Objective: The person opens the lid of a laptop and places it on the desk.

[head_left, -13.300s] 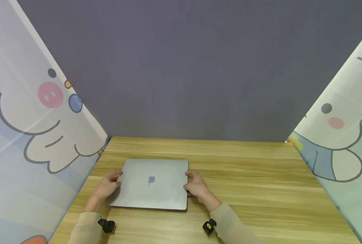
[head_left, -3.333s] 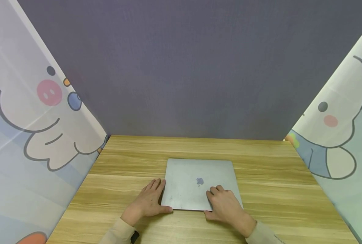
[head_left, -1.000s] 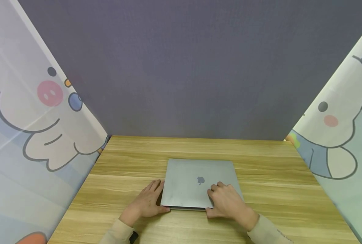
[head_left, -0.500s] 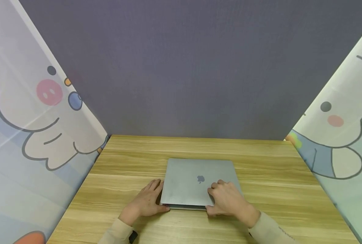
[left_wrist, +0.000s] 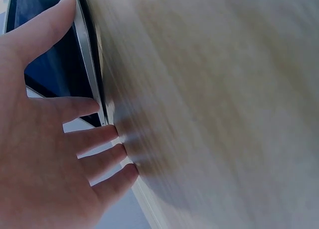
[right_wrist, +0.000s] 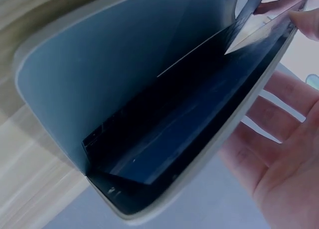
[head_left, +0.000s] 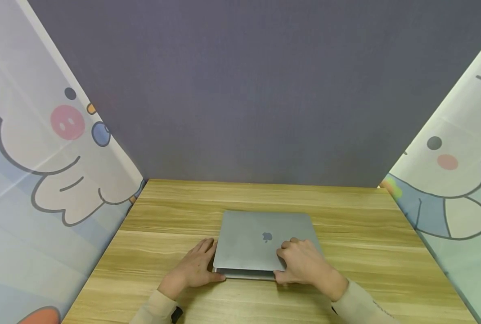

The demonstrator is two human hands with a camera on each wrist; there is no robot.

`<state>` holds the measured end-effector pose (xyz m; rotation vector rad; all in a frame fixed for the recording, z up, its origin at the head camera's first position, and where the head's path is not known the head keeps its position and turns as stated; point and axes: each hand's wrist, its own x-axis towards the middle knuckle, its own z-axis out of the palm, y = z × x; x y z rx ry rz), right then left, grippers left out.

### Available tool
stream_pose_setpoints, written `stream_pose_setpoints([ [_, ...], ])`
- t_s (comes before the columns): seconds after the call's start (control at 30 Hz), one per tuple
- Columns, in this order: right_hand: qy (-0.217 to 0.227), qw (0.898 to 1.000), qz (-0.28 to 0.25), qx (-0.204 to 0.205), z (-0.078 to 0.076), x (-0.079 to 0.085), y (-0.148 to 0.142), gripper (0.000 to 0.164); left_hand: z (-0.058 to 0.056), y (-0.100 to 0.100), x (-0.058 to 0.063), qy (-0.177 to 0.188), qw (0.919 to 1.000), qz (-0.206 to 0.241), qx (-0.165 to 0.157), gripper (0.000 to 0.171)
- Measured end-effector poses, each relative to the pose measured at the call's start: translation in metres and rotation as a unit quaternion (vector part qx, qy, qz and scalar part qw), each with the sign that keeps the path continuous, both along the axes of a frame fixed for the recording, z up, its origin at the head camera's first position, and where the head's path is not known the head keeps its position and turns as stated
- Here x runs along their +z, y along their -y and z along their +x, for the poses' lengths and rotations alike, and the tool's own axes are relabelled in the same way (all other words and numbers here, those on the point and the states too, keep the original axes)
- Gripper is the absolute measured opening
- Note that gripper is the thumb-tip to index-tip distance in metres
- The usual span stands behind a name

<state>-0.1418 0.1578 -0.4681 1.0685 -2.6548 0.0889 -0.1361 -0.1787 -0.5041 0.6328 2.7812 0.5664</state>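
A silver laptop (head_left: 244,243) with an apple logo lies on the table, its lid lifted slightly at the front. My left hand (head_left: 195,267) lies against its left side, fingers extended along that edge and thumb at the front corner. In the left wrist view the dark screen (left_wrist: 57,64) shows beyond the thumb. My right hand (head_left: 305,265) grips the lid near its front right, fingers bent on top and thumb at the front edge. The right wrist view looks into the wedge between the pale base (right_wrist: 99,64) and the dark inner screen (right_wrist: 164,134).
The laptop rests on a wood-grain table (head_left: 357,234). A grey panel (head_left: 240,90) rises along the far edge. Cartoon-printed sheets (head_left: 17,189) hang at the left and right sides.
Earlier the laptop lay shut farther left, between both hands, and later farther right. Over the last second its front lid edge has risen with the right hand, widening the gap; the left hand stayed put.
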Motion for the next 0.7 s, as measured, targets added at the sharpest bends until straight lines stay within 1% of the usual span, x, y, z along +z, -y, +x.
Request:
stream_pose_setpoints([
  [0.17, -0.027, 0.999, -0.014, 0.008, 0.000, 0.002, -0.001, 0.039, 0.000, 0.001, 0.001, 0.001, 1.0000, -0.001, -0.001, 0.107],
  [0.27, -0.040, 0.999, -0.023, 0.007, 0.001, 0.004, 0.000, 0.041, 0.000, 0.001, 0.000, -0.001, 1.0000, -0.002, -0.002, 0.106],
  [0.47, -0.040, 0.998, -0.041, 0.000, 0.006, 0.009, 0.000, 0.040, 0.001, 0.003, 0.000, -0.002, 1.0000, -0.003, -0.006, 0.106],
  [0.7, -0.055, 0.996, -0.063, 0.012, 0.010, 0.012, 0.002, 0.035, 0.003, 0.006, 0.000, -0.006, 0.9999, -0.003, -0.010, 0.106],
])
